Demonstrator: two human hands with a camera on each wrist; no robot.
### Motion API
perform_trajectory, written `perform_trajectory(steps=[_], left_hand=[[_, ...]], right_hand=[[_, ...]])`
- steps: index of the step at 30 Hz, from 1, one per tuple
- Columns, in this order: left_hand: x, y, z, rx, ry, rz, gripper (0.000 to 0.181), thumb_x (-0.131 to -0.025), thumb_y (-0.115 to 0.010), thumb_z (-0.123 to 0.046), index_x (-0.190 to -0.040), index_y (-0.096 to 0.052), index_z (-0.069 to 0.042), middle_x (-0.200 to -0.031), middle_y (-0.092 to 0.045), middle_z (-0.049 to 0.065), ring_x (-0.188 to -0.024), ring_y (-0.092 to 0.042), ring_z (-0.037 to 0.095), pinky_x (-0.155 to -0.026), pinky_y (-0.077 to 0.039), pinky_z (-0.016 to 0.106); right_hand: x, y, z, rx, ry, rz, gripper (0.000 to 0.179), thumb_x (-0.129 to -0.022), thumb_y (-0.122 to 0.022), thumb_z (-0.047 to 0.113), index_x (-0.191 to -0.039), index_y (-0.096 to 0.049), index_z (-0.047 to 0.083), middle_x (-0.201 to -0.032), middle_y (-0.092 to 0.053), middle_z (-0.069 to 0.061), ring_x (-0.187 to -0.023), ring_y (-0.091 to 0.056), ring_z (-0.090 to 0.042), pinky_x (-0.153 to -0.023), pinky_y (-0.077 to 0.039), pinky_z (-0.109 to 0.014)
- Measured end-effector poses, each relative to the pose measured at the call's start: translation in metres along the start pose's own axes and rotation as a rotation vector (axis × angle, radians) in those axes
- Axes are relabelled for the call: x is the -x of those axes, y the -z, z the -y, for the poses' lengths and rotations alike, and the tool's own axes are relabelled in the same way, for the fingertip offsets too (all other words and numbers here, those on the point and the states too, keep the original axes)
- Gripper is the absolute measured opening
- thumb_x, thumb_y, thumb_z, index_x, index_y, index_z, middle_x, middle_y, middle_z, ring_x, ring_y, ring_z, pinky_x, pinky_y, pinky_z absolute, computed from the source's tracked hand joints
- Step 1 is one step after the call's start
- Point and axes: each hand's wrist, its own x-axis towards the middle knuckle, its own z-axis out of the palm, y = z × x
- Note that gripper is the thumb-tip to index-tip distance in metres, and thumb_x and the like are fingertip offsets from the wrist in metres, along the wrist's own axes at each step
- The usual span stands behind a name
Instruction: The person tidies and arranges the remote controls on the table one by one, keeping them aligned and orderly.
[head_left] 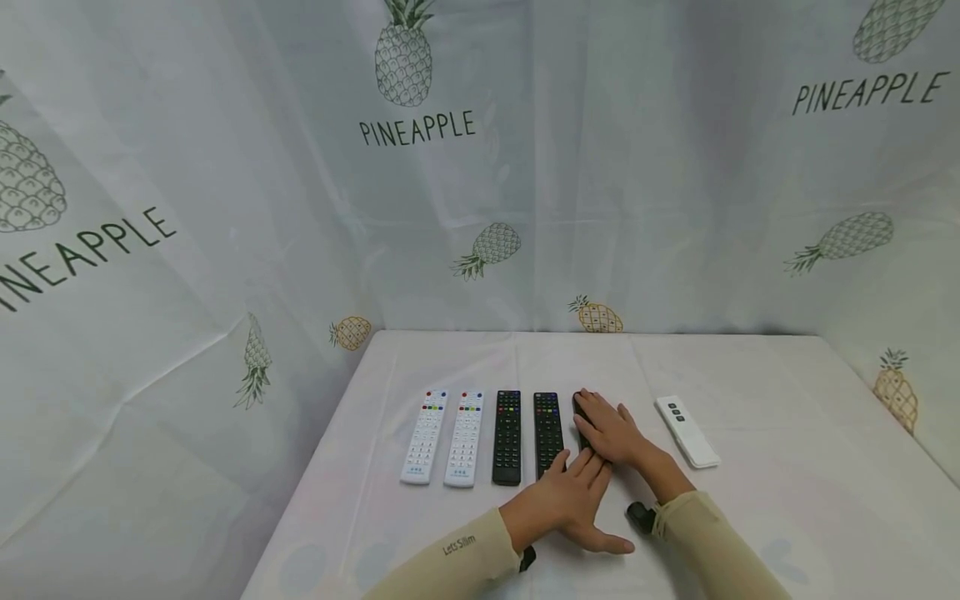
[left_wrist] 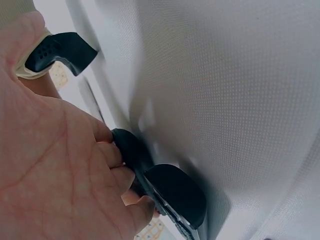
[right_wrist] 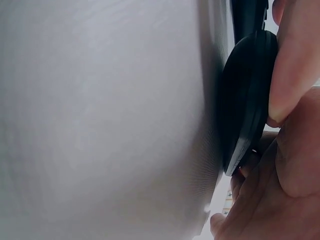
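Note:
Under my right hand (head_left: 613, 432) lies a black remote control (head_left: 578, 408), mostly hidden by the hand. The right fingers rest along its top, fairly straight, with the thumb apart. My left hand (head_left: 572, 504) reaches in from the near side, fingers straight and thumb spread; its fingertips touch the near end of that remote. In the right wrist view the remote (right_wrist: 245, 95) lies on the cloth with fingers on it. Just left is a second black remote (head_left: 548, 425), its lower end partly behind the left hand. A third black remote (head_left: 507, 437) lies further left.
Two white remotes (head_left: 424, 437) with coloured buttons lie at the row's left end. A slim white remote (head_left: 686, 431) lies tilted to the right of my right hand. White cloth covers the table (head_left: 780, 392); a pineapple-print curtain (head_left: 622, 167) hangs behind.

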Motion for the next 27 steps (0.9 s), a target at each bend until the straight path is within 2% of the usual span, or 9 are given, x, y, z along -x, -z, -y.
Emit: perform_trajectory(steps=[9,18,27], left_hand=[[0.0001,-0.0001,-0.0007,-0.005,0.004,0.007,0.103,-0.081,-0.023,-0.091,-0.159,-0.002,-0.027,-0.166,0.008,-0.008,-0.154,0.001,0.009,-0.124,-0.015,0.040],[0.0003,0.0002,-0.0010,0.028,0.004,0.014,0.104,-0.081,-0.026,-0.090,-0.159,-0.001,-0.026,-0.166,0.008,-0.008,-0.154,0.003,0.010,-0.124,-0.014,0.040],[0.0009,-0.0002,-0.0019,0.022,0.012,0.013,0.104,-0.081,-0.026,-0.090,-0.159,-0.001,-0.027,-0.166,0.008,-0.008,-0.154,0.002,0.009,-0.124,-0.014,0.039]], right_hand=[[0.0003,0.0003,-0.0001,-0.012,0.001,0.004,0.059,-0.107,-0.037,0.037,-0.153,-0.033,0.001,-0.160,-0.028,-0.022,-0.148,-0.023,-0.045,-0.112,-0.011,-0.073],[0.0002,0.0017,0.0004,-0.010,0.010,-0.014,0.056,-0.106,-0.040,0.033,-0.152,-0.035,0.000,-0.159,-0.030,-0.023,-0.147,-0.025,-0.046,-0.112,-0.011,-0.073],[-0.0014,0.0000,0.0001,-0.010,-0.003,0.015,0.059,-0.107,-0.039,0.036,-0.153,-0.032,0.001,-0.160,-0.027,-0.022,-0.148,-0.022,-0.045,-0.113,-0.009,-0.073]])
